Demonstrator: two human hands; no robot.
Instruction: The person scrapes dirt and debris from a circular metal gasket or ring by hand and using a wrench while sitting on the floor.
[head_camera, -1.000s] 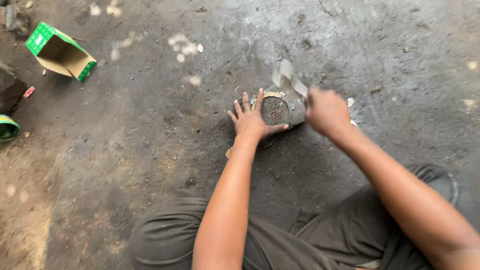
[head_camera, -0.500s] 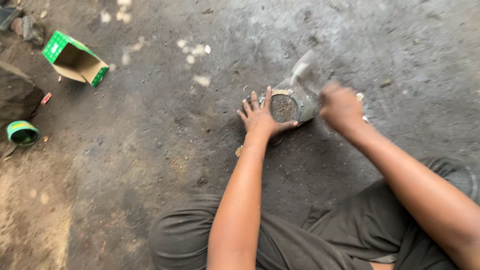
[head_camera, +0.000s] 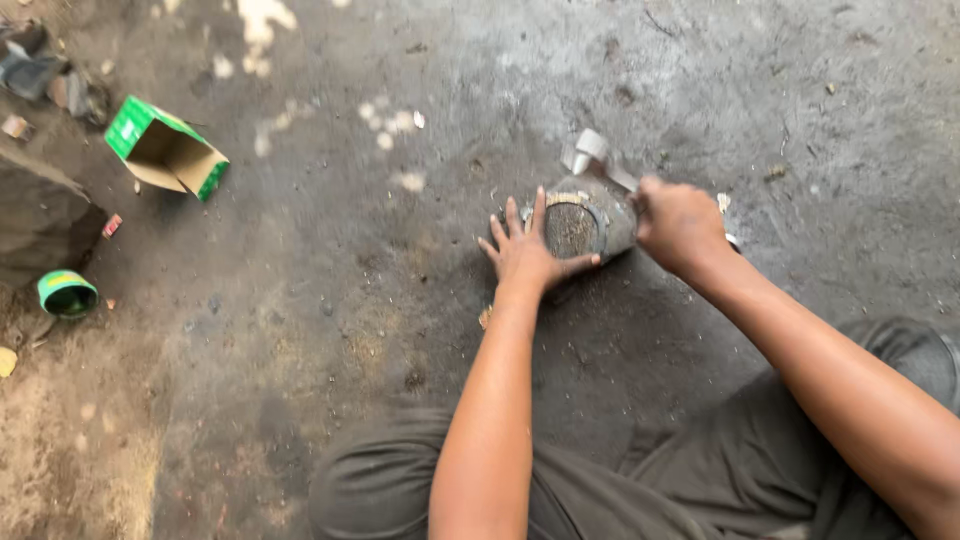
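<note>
- One concrete floor (head_camera: 300, 300), grey and dusty, lies under both hands and carries everything else.
- One green cardboard box (head_camera: 165, 150) lies open on its side, far to the left of the left hand.
- One round grey metal part (head_camera: 585, 222) sits on the floor between the two hands. It looks like a short cylinder lying on its side; its round open end faces toward the person and its long axis runs away from the person, slightly to the right.
- One left hand (head_camera: 525, 250) is flat and spread wide, the fingers (head_camera: 512, 222) apart, the palm pressing the floor and the thumb touching the front rim of the part.
- One right hand (head_camera: 682, 225) is closed in a fist around a tool; only one pale tip (head_camera: 590, 150) shows behind the part, so I cannot tell its kind.
- One small green round tin (head_camera: 67, 293) stands far left of the left hand, below the box.
</note>
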